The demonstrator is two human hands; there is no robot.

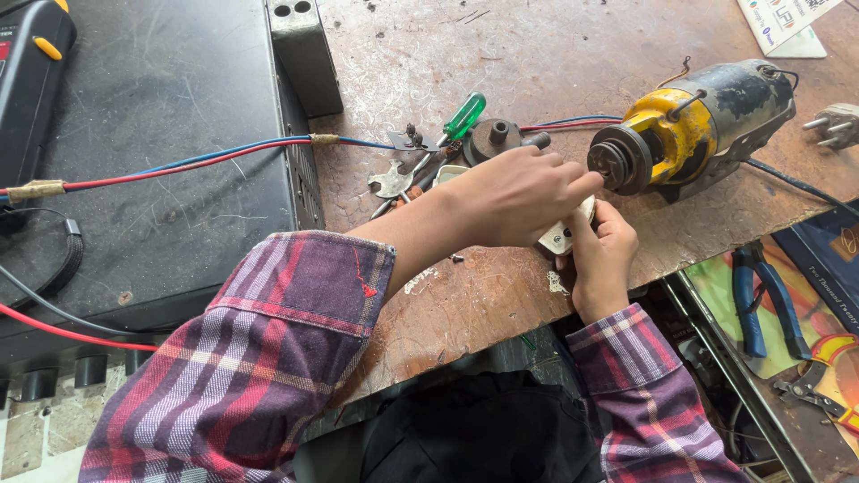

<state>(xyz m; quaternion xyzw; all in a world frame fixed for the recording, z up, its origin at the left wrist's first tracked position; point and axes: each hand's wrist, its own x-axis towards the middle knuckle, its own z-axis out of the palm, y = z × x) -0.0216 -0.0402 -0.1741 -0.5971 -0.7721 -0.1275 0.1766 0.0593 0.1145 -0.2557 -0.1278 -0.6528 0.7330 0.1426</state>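
My left hand (510, 195) reaches across the worn wooden bench (501, 54), its fingertips at the black pulley end of a yellow and black electric motor (693, 125). My right hand (601, 255) sits just below it and grips a small cream-white plug-like part (562, 234), which the left hand also touches from above. Most of that part is hidden by the fingers. Both sleeves are purple plaid.
A green-handled screwdriver (463, 116), a wrench (392, 179) and a round dark metal part (494, 139) lie behind my left hand. Red and blue wires (206, 159) run over a black case (161, 134) at left. Blue pliers (761, 300) lie in a tray at right. A white plug (837, 125) lies far right.
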